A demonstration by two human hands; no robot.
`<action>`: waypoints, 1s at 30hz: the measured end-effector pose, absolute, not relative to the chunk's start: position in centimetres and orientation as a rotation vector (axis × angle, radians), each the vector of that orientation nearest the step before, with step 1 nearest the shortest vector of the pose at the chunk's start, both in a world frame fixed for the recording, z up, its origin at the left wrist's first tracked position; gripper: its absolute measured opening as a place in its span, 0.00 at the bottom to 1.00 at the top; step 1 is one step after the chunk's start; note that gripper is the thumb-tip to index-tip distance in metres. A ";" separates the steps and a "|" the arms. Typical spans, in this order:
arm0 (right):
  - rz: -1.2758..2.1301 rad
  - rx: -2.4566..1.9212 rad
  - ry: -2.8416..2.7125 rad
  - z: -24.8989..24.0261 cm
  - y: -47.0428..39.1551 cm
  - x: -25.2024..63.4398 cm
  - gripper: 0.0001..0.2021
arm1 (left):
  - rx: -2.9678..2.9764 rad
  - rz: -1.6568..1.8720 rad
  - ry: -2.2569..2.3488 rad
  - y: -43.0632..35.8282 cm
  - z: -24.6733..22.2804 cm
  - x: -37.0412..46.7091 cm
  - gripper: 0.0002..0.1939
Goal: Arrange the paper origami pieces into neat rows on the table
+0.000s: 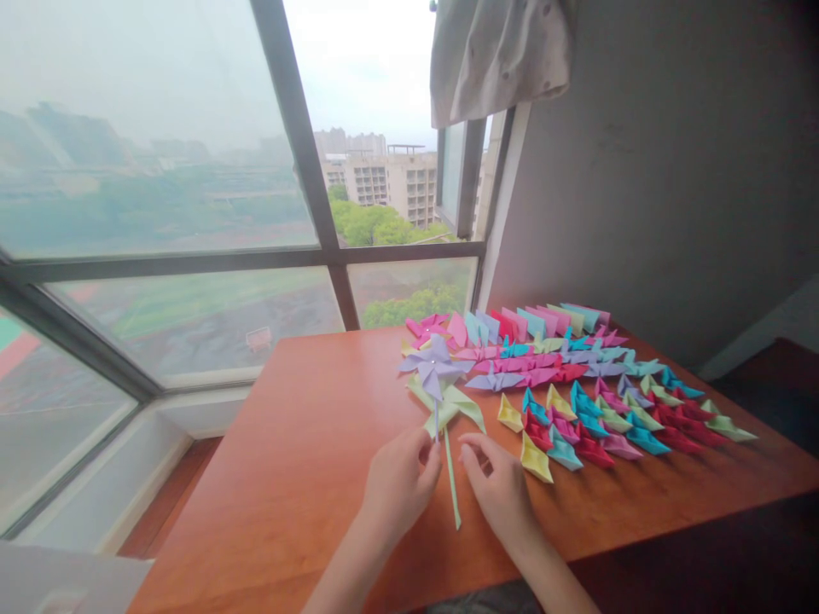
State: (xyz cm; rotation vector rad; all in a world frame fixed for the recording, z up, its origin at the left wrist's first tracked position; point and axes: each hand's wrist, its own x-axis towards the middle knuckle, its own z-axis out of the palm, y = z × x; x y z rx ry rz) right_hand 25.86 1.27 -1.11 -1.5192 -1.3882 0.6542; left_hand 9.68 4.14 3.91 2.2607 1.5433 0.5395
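My left hand (402, 473) is closed around the thin stick of a purple paper pinwheel (436, 367), which it holds up over the table. Behind and below that pinwheel a pale green pinwheel (453, 405) lies on the wood, its green stick pointing toward me between my hands. My right hand (496, 477) is just right of the green stick, thumb and fingers curled near each other with a small gap between them and nothing visible in the gap.
Rows of folded paper boats (595, 426), paper cranes (525, 362) and upright folded pieces (550, 321) cover the right side of the brown table (300, 443). Windows (159, 128) stand behind and left; a wall (665, 170) rises at the right.
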 end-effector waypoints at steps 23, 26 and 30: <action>1.036 -1.192 -1.179 1.7 9.9 8.9 0.13 | 1.146 1.185 1.138 10.8 3.8 1.9 0.15; 0.924 -1.294 -1.106 0.2 10.5 7.7 0.14 | 1.118 1.209 1.108 11.7 2.5 1.8 0.14; 0.850 -1.313 -1.169 -1.4 10.0 7.2 0.16 | 1.105 1.239 1.098 11.6 1.1 1.6 0.13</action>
